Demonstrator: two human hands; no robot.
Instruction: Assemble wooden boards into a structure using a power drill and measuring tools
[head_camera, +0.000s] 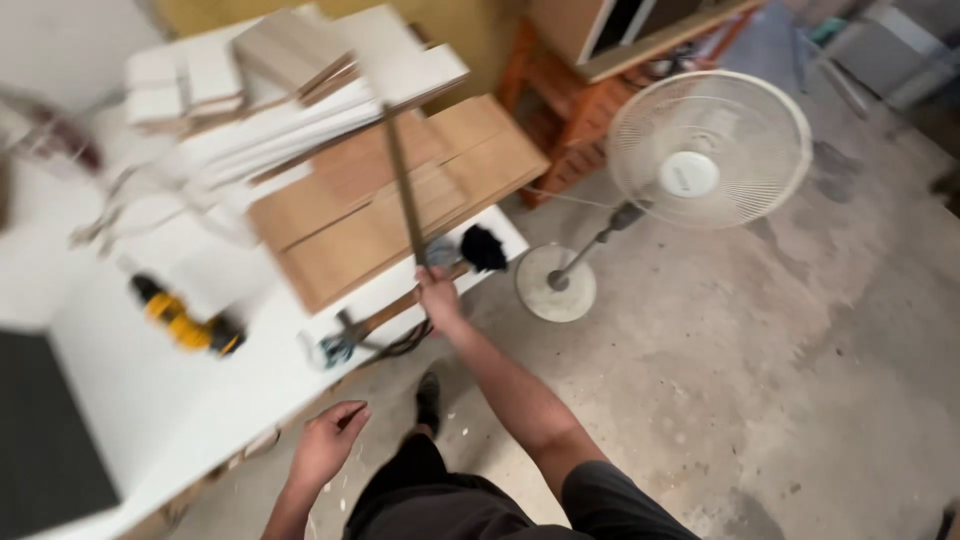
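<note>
My right hand (436, 297) is stretched out over the white table's edge (300, 385) and grips the lower end of a long thin wooden strip (404, 185). The strip stands nearly upright, leaning over a stack of brown wooden boards (370, 200). Just beside that hand lies a brush with a wooden handle (400, 310) and black bristles (483, 247). My left hand (328, 445) hangs low by the table's near edge, fingers loosely curled and apart, holding nothing. The picture is blurred by motion.
A yellow and black power drill (185, 322) lies on the table. White panels (290, 90) are piled at the back. A white standing fan (705, 150) stands on the concrete floor (760, 380) to the right. Orange wooden shelving (560, 100) stands behind it.
</note>
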